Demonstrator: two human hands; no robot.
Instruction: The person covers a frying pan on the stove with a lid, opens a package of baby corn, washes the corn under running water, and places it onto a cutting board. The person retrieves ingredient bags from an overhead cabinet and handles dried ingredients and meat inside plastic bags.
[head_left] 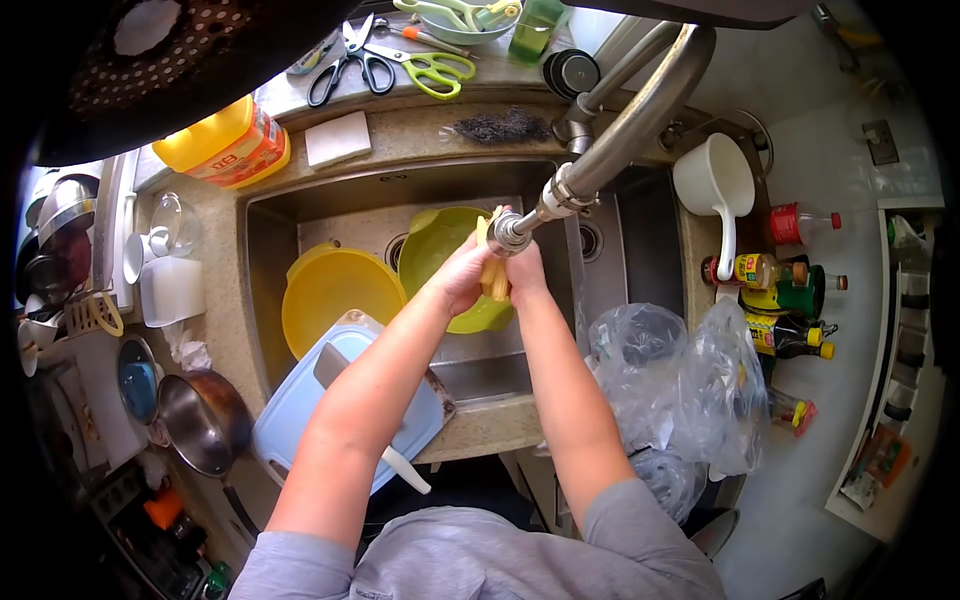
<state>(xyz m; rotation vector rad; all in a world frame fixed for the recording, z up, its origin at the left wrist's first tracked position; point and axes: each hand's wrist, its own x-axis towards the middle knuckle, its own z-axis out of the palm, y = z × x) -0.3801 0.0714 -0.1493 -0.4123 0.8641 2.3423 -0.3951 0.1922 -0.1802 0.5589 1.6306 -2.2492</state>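
Observation:
My left hand (464,274) and my right hand (526,272) meet under the tap head (509,232), over the sink. Between them they grip a pale yellow, elongated piece (495,280); the tap head and my fingers hide much of it, so its kind is unclear. Below my hands sits a green basin (430,245) inside the sink (470,375). To its left stands a yellow basin (335,305), tilted slightly. My left forearm passes above a light blue cutting board (300,425), where a white-handled knife (405,470) lies.
Clear plastic bags (720,390) cover the right counter, beside several bottles (770,335) and a white dipper (712,175). Two scissors (435,72) lie behind the sink. A yellow jug (225,145) stands at back left, a saucepan (205,420) at left.

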